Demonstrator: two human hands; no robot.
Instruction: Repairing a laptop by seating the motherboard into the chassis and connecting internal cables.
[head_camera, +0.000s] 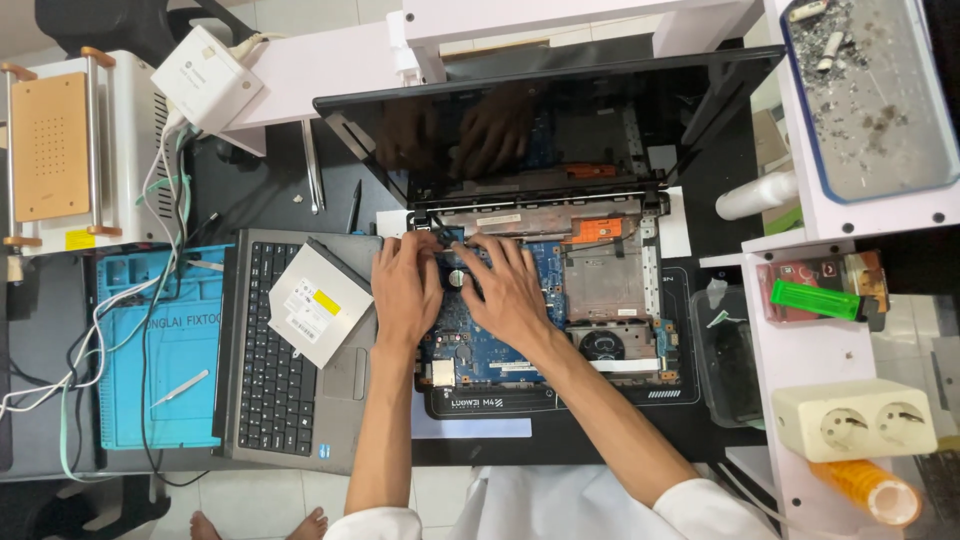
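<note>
Whatever the fingers worked on stayed hidden beneath them, so I could not tell whether they pinched anything. The opened laptop (560, 300) lay on the dark worktop (250, 190), its blue circuit board bare, its black screen tilted back. The left hand (405, 290) and right hand (510, 290) lay side by side, palms down, fingers curled onto the board's upper left part.
</note>
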